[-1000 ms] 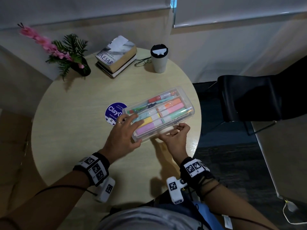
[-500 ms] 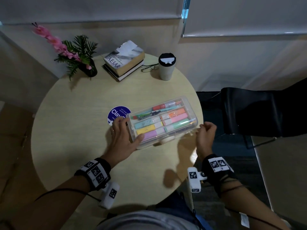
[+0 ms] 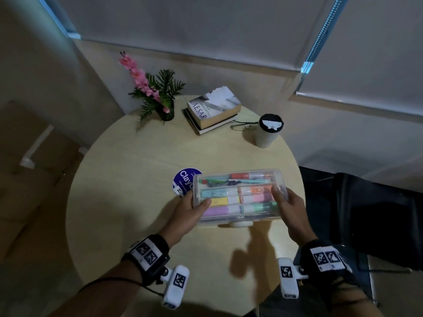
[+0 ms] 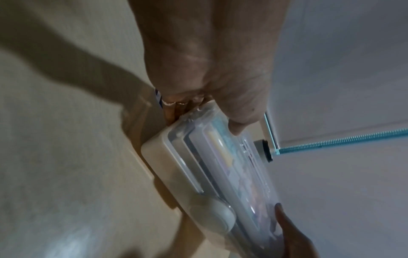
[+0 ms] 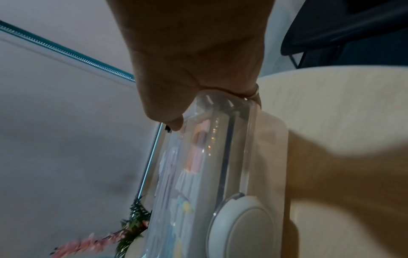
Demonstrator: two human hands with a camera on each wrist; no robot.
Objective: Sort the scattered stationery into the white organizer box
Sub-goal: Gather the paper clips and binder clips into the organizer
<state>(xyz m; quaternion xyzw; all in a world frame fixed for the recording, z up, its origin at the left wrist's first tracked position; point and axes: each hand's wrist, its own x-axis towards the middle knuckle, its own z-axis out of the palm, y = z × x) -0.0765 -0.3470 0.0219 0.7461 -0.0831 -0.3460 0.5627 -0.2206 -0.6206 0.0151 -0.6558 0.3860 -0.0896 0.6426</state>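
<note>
Both hands are on the box [image 3: 238, 197], one at each short end. My left hand [image 3: 190, 213] cups the left end, thumb on the clear lid and fingers [image 4: 174, 111] curled beneath; my right hand [image 3: 290, 207] takes the right end likewise, thumb laid on the lid, and the other fingers hidden behind the box. I cannot tell whether the box rests on the worktop [image 3: 137, 191] or is just off it, though its shadow in the wrist views suggests the near side is raised.

Inside, through the closed lid, I see markers [image 3: 231, 203] lying side by side in rows: purple, yellow, teal, pink, orange, green, with pens in the far compartment. A round white latch [image 5: 243, 225] sits on the near wall. I see no loose stationery on the worktop, only a purple sticker [image 3: 184, 183] partly under the box, books [image 3: 212, 108], glasses, a cup [image 3: 267, 131] and a plant [image 3: 160, 94] at the far edge.

I judge the sorting done and the box shut, so this is the closing step. Next, I would keep it level, set it down away from the worktop's right edge, which is near, and loosen both grips.
</note>
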